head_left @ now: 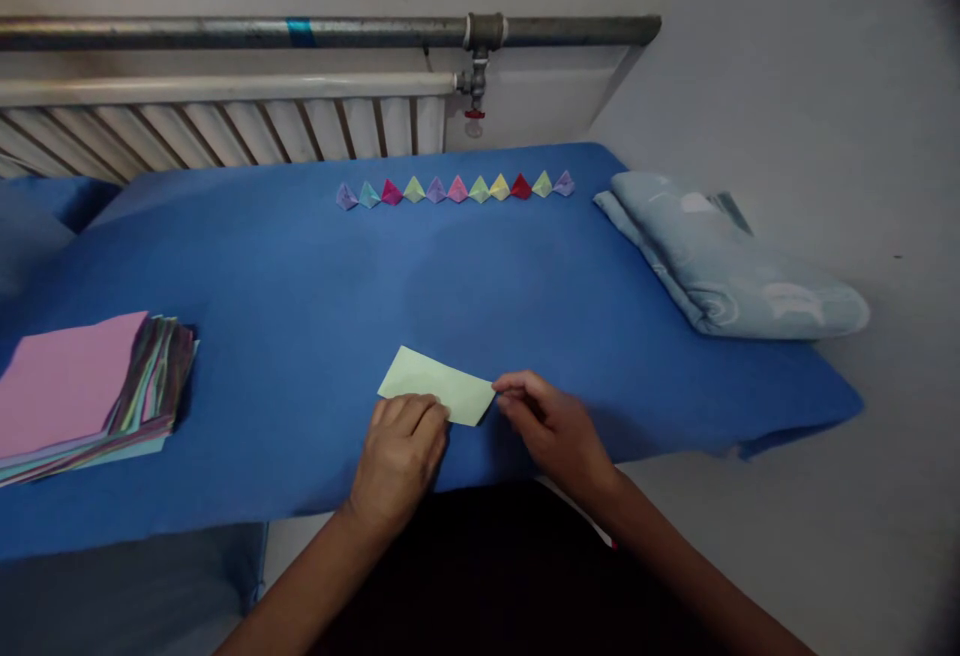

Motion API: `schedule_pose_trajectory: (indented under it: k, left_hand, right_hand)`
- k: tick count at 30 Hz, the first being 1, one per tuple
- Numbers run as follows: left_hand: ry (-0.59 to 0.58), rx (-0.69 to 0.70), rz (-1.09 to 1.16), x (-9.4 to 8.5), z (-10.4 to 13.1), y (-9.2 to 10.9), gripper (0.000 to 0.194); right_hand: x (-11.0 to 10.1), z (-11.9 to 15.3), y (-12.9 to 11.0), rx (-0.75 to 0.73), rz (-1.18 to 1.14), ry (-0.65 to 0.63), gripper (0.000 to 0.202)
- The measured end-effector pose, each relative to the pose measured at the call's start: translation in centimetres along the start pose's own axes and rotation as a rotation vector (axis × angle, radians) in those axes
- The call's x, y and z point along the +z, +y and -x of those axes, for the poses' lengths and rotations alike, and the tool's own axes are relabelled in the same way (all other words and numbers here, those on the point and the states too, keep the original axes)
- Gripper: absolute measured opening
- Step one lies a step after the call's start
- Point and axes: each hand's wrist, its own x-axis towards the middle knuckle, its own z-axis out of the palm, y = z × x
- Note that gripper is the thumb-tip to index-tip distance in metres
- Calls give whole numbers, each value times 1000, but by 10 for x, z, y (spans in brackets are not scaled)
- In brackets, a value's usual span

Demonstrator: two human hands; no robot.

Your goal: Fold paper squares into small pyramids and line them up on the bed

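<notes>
On the blue-draped counter (pixel 300 276), close to its near side, we are working over a pale green paper (pixel 442 384) that is lying a little askew between our hands. Our left hand (pixel 401 451) is resting along its near edge, fingers bunched and bent, presumably so that it is not sliding about. Our right hand (pixel 551 426) is meeting its right-hand corner, finger and thumb almost together, which is leaving most of the paper uncovered. In this dim light, with the left thumb hidden, we cannot tell whether either grip is pinching the paper or only touching it.

To our left a stack of coloured sheets (pixel 154 376) is sitting flat, seemingly where the left hand is reaching easily. Along the far side, eleven small folded papers (pixel 458 189) are forming a tidy row, probably kept well apart from our hands. A folded blanket (pixel 720 266) is lying on the right, apparently put aside.
</notes>
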Motion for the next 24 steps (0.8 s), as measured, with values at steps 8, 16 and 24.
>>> schedule_pose_trajectory:
  k: [8, 16, 24]
  left_hand:
    - [-1, -39, 20, 0, 0, 1, 12]
    - [-55, -233, 29, 0, -4, 0, 9]
    - [-57, -305, 0, 2, -7, 1, 11]
  right_hand:
    - [4, -13, 21, -406, 392, -3, 19]
    - [-3, -26, 22, -302, 359, -21, 11]
    - [1, -31, 19, -201, 387, 16, 8]
